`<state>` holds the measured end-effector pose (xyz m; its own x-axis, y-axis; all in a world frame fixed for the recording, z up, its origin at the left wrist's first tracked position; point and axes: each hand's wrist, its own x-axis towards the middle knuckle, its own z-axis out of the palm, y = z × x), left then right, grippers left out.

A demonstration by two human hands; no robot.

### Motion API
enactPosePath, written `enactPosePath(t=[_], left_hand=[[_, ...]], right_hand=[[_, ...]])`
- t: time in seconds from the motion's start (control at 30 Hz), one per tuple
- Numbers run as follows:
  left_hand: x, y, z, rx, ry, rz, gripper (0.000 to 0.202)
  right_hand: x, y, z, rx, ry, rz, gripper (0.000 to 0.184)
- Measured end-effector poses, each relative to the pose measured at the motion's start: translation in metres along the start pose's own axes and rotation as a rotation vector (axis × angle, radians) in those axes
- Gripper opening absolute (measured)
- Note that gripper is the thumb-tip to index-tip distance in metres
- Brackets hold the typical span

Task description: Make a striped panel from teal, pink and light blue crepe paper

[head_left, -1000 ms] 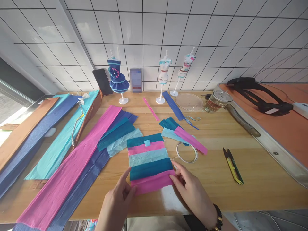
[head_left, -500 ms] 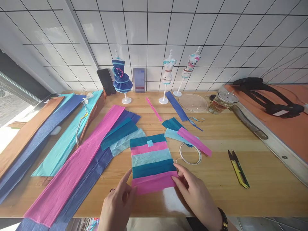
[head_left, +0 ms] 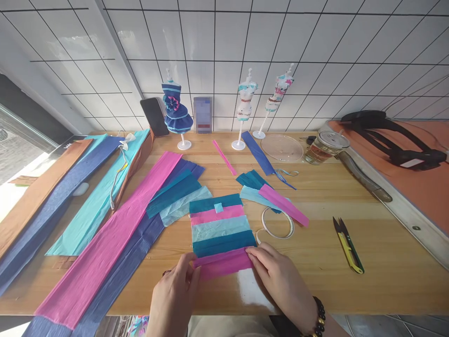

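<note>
A small panel of layered crepe paper strips (head_left: 219,227), teal, pink and pale blue, lies on the wooden table (head_left: 351,196) in front of me. Its bottom pink strip (head_left: 224,264) is being folded upward. My left hand (head_left: 175,295) pinches the pink strip's left end. My right hand (head_left: 277,276) pinches its right end with thumb and fingers. A roll of clear tape (head_left: 277,223) lies just right of the panel.
Long pink (head_left: 108,243), dark blue and turquoise paper sheets spread over the left. Loose strips (head_left: 270,196) lie behind the tape. Yellow thread snips (head_left: 348,245) rest at right. Three small mannequins (head_left: 176,112), a phone, a glass jar (head_left: 322,147) and a clear lid stand by the tiled wall.
Both hands closed on the ends of the bottom pink strip and rolled its lower edge up, so it looks narrower. The view shifted slightly.
</note>
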<state>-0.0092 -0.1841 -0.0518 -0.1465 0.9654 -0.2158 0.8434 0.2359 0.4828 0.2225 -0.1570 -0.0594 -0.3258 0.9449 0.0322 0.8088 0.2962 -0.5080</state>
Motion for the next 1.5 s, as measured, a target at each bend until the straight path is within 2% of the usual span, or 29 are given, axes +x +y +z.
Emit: enactPosePath(t=[0.23, 0.6, 0.8, 1.1, 1.3, 1.5], left_hand=[[0.001, -0.019, 0.007, 0.099, 0.145, 0.349, 0.025], [-0.009, -0.020, 0.005, 0.289, 0.243, 0.519, 0.026], [-0.014, -0.026, 0.012, 0.446, 0.357, 0.660, 0.027], [-0.013, -0.021, 0.014, 0.442, 0.410, 0.668, 0.026], [-0.015, -0.016, 0.013, 0.422, 0.437, 0.647, 0.026], [-0.014, -0.013, 0.014, 0.413, 0.456, 0.639, 0.027]], right_hand=[[-0.002, 0.004, 0.003, 0.039, 0.069, -0.048, 0.027], [-0.006, 0.003, 0.002, 0.019, 0.068, -0.055, 0.028], [-0.011, 0.005, 0.000, -0.088, 0.083, -0.104, 0.033], [-0.016, 0.006, 0.000, -0.170, 0.124, -0.151, 0.034], [-0.017, 0.014, 0.005, -0.225, 0.208, -0.218, 0.030], [-0.017, 0.017, 0.009, -0.146, 0.252, -0.135, 0.027]])
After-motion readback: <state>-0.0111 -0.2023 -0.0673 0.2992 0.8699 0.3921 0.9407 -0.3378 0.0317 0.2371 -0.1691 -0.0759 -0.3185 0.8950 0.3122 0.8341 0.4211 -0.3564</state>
